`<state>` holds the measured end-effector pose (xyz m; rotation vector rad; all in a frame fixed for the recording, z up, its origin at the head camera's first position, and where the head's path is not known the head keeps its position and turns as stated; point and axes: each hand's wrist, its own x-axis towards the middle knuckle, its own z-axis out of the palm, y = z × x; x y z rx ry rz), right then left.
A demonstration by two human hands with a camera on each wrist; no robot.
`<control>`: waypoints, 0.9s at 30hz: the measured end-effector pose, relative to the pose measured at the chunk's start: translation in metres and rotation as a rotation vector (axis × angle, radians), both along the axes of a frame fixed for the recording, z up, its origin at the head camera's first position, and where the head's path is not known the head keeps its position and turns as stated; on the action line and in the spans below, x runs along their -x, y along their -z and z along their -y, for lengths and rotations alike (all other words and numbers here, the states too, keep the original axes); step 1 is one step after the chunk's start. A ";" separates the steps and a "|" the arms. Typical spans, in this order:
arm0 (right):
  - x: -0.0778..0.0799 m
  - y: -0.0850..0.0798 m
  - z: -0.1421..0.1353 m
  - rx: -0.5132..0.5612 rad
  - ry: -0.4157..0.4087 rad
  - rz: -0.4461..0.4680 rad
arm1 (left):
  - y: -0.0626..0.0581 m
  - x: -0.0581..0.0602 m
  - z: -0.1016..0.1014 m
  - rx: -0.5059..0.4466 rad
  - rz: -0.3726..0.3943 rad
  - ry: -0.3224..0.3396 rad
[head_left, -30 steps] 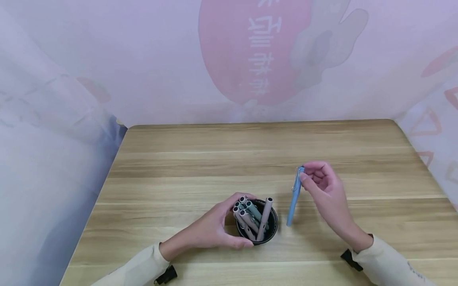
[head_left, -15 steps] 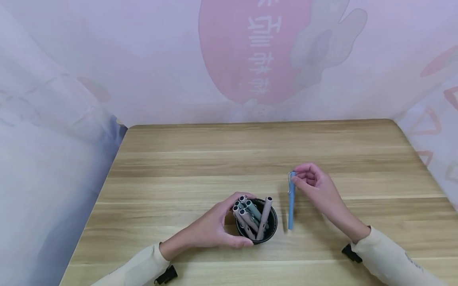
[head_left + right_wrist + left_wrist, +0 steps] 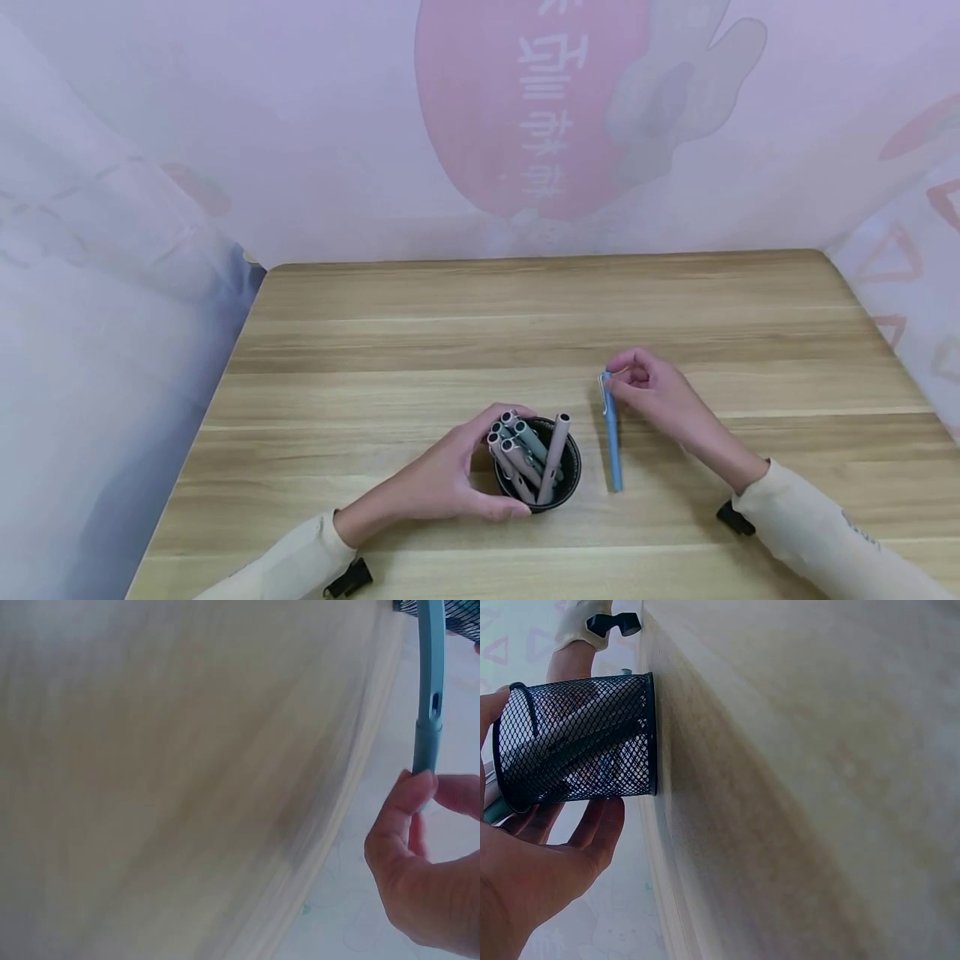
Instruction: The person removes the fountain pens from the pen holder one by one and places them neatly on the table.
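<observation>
My left hand (image 3: 442, 479) curves round the side of a black mesh pen holder (image 3: 578, 467), thumb on the near side. Its mesh wall (image 3: 577, 739) shows in the left wrist view, its base against the tabletop. Inside stand several capped pens: a greyish-pink pen (image 3: 555, 454) leans to the right, and a green pen (image 3: 529, 437) sits among others at the left. To the right of the holder, my right hand (image 3: 667, 404) pinches a blue pen (image 3: 612, 442) near its cap end between thumb and fingers. The pen's other end points toward me, apart from the holder.
A wood-grain table (image 3: 375, 333) carries everything. Behind it hangs a pale curtain (image 3: 322, 150) with a pink printed shape and white characters; more cloth hangs at the left and right. A black clip-like piece (image 3: 736, 518) sits below the right cuff, another (image 3: 349, 577) below the left.
My right hand has moved left and nearer to me with the blue pen, whose lower end has swung rightward. The left hand and the pen holder have stayed in place.
</observation>
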<state>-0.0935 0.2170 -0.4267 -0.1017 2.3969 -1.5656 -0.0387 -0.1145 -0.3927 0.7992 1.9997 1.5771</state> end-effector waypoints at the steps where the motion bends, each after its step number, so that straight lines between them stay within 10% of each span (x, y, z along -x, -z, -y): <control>1: 0.001 0.001 0.000 -0.011 -0.006 0.008 | 0.002 0.000 0.000 0.002 -0.001 -0.001; 12: 0.005 0.006 0.009 -0.108 -0.043 0.076 | 0.036 0.006 0.006 0.018 -0.044 0.013; 27: 0.008 0.009 0.012 -0.361 -0.082 -0.054 | 0.005 0.001 0.001 -0.005 -0.040 0.007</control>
